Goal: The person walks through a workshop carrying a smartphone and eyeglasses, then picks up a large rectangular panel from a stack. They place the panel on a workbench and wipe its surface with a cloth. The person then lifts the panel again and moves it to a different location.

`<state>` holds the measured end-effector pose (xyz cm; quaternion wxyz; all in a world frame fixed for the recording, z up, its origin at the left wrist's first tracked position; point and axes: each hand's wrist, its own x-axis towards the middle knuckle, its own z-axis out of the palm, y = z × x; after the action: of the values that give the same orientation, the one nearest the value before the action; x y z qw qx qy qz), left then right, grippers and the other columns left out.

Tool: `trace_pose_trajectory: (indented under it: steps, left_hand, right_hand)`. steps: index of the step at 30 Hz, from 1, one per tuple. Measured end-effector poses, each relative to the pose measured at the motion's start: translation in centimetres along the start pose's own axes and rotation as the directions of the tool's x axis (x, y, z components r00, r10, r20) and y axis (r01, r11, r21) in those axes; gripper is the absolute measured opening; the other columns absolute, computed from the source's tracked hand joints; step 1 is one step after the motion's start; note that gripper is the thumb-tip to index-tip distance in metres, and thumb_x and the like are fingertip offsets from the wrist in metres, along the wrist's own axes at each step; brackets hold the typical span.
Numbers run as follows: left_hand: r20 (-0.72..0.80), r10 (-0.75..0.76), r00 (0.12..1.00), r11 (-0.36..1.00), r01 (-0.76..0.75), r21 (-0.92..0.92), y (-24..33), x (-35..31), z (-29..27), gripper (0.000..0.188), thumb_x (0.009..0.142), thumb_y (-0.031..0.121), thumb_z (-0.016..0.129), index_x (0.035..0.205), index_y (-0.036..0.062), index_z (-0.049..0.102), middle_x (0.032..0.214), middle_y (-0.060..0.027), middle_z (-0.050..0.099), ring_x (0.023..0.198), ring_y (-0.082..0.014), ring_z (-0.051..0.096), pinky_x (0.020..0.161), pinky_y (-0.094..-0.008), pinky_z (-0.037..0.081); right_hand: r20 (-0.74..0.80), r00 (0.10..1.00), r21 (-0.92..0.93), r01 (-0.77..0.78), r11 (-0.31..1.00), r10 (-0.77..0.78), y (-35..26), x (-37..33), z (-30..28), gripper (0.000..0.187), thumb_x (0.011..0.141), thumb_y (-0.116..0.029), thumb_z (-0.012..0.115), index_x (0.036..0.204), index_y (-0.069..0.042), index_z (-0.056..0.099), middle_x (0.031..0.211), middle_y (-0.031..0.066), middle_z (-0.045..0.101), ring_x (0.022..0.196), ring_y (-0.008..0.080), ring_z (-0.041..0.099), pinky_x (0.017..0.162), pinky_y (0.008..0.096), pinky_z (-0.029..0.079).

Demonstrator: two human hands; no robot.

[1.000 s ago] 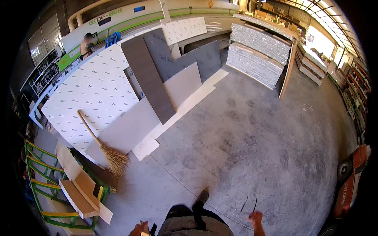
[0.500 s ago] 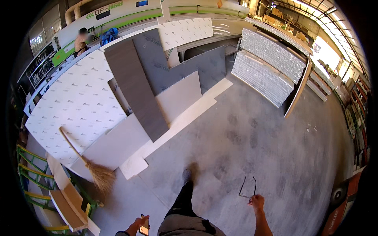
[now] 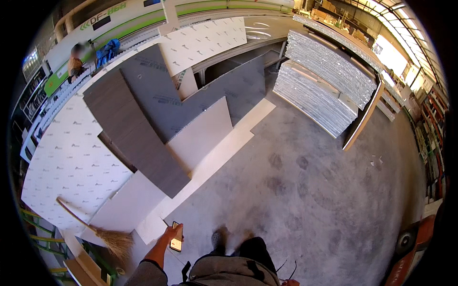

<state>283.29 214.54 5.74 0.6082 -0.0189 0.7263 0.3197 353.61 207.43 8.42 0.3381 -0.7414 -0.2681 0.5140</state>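
Observation:
My left hand (image 3: 171,232) is wrapped round a smartphone (image 3: 176,241) with a lit screen, held out ahead of my left hip. At the bottom edge my right hand (image 3: 289,282) shows only in part, low beside my right leg. It grips a pair of dark-framed eyeglasses (image 3: 294,268), whose thin temples stick up above the fingers; the lenses are cut off by the picture's edge. Beyond the phone, several boards lean in a row: a dark brown panel (image 3: 136,128), a grey panel (image 3: 148,81) and white printed sheets (image 3: 71,162).
A straw broom (image 3: 112,238) rests against the boards at left. A stack of silvery-edged panels (image 3: 324,71) stands at the far right, an orange machine (image 3: 412,248) at the right edge. Behind the boards is a long white-and-green machine (image 3: 129,24), with another person (image 3: 75,64) beside it.
My left hand has raised the phone forward and up. My right hand has dropped back to the bottom edge with the eyeglasses. The boards appear closer and further left.

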Motion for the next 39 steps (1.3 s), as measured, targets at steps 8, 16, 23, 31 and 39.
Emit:
trace_pose_trajectory:
  steps: [8, 16, 23, 31, 39]
  left_hand:
    - [-0.004, 0.010, 1.000, 1.000, -0.009, 0.013, 13.2, 2.4, 8.1, 0.052, 0.083, 0.046, 0.071, 0.103, 0.0005, 0.056, 0.078, -0.0211, 0.065, 0.063, -0.0350, 0.068, 0.058, -0.0492, 0.059]
    - [-0.213, -0.172, 0.962, 0.979, 0.142, -0.148, 15.6, 4.8, 15.0, 0.059, 0.081, 0.049, 0.073, 0.101, -0.0037, 0.055, 0.075, -0.0235, 0.065, 0.062, -0.0396, 0.067, 0.056, -0.0546, 0.058]
    - [-0.237, -0.209, 0.949, 0.975, 0.185, -0.121, 26.3, 2.1, 25.6, 0.059, 0.083, 0.054, 0.068, 0.097, -0.0029, 0.059, 0.076, -0.0221, 0.066, 0.063, -0.0382, 0.068, 0.058, -0.0515, 0.058]
    - [-0.108, -0.220, 0.969, 0.955, 0.192, -0.226, 35.0, 11.4, 31.9, 0.056, 0.087, 0.050, 0.064, 0.100, -0.0048, 0.057, 0.078, -0.0222, 0.066, 0.065, -0.0371, 0.068, 0.059, -0.0504, 0.058]
    - [-0.007, -0.256, 0.967, 0.923, 0.242, -0.300, 45.5, 27.8, 39.5, 0.049, 0.090, 0.045, 0.062, 0.097, -0.0030, 0.056, 0.075, -0.0205, 0.065, 0.062, -0.0357, 0.068, 0.057, -0.0501, 0.057]
  right_hand:
    - [0.162, 0.970, -0.187, -0.149, 0.971, 0.180, -3.8, 11.0, 4.1, 0.033, 0.092, -0.040, 0.054, 0.084, -0.011, 0.067, 0.066, 0.0051, 0.062, 0.057, 0.0185, 0.056, 0.056, 0.0377, 0.045]
    - [0.322, 0.924, -0.511, 0.355, 0.783, -0.209, -15.6, 41.3, 4.8, 0.035, 0.092, -0.039, 0.050, 0.078, -0.010, 0.062, 0.062, 0.0042, 0.061, 0.059, 0.0179, 0.059, 0.057, 0.0389, 0.047]
    - [0.142, 0.990, 0.212, -0.037, 0.977, 0.007, -46.1, 56.3, 15.4, 0.008, 0.084, -0.004, 0.061, 0.079, -0.002, 0.055, 0.063, 0.0090, 0.059, 0.045, 0.0201, 0.059, 0.041, 0.0356, 0.053]
    - [0.250, 0.968, 0.020, 0.027, 0.999, -0.031, -63.1, 63.9, 30.0, 0.008, 0.087, -0.005, 0.058, 0.082, 0.000, 0.058, 0.066, 0.0105, 0.062, 0.050, 0.0209, 0.063, 0.046, 0.0336, 0.056]
    - [0.293, 0.954, -0.208, -0.001, 0.978, 0.064, -77.7, 71.5, 39.1, 0.012, 0.088, -0.008, 0.061, 0.084, 0.003, 0.058, 0.069, 0.0140, 0.064, 0.054, 0.0233, 0.066, 0.049, 0.0345, 0.056]
